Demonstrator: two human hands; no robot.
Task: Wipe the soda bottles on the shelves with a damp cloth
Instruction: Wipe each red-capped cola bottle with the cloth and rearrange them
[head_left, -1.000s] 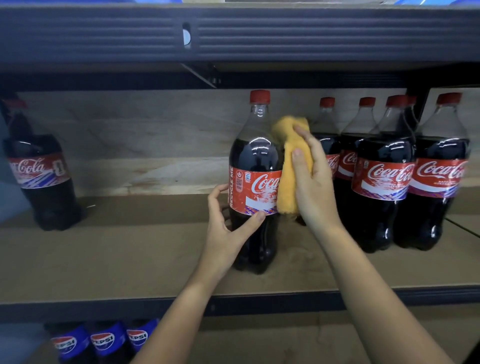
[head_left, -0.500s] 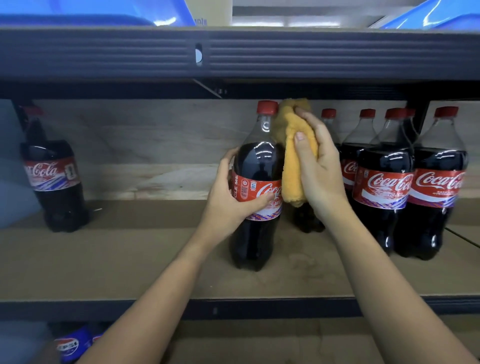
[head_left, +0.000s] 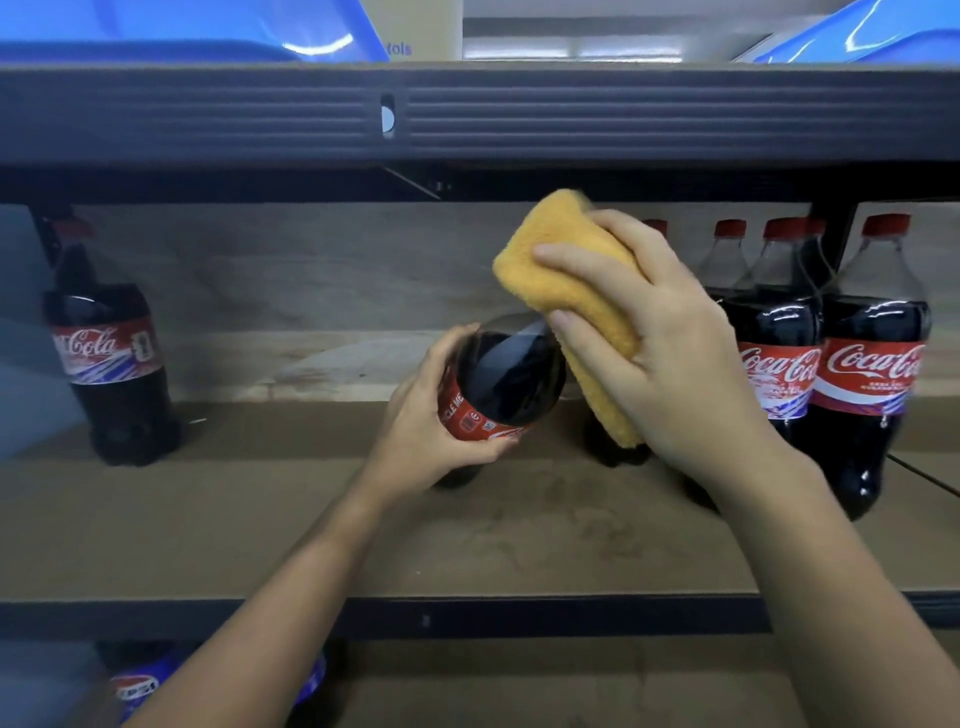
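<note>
Head view: a dark plastic cola bottle with a red label (head_left: 498, 384) stands tilted toward the camera on the brown board shelf (head_left: 363, 540), its base on the board. The left hand (head_left: 441, 431) grips it around the label, fingers curled behind and thumb across the front. The right hand (head_left: 660, 353) holds a folded yellow-orange terry cloth (head_left: 566, 291) — fingers wrapped over its upper part, thumb pressing its side — and the cloth covers the bottle's neck and cap, its lower end hanging down beside the bottle's right shoulder.

To the right, partly hidden by the right hand, a group of upright red-capped cola bottles (head_left: 872, 374) stands close together. Well apart on the left, a single cola bottle (head_left: 111, 364) stands near the back wall. Above runs the dark ribbed metal shelf beam (head_left: 623, 114), with blue plastic items (head_left: 156, 31) on the level over it. Below the shelf edge, a blue-labelled Pepsi bottle (head_left: 140, 691) shows — blurred.
</note>
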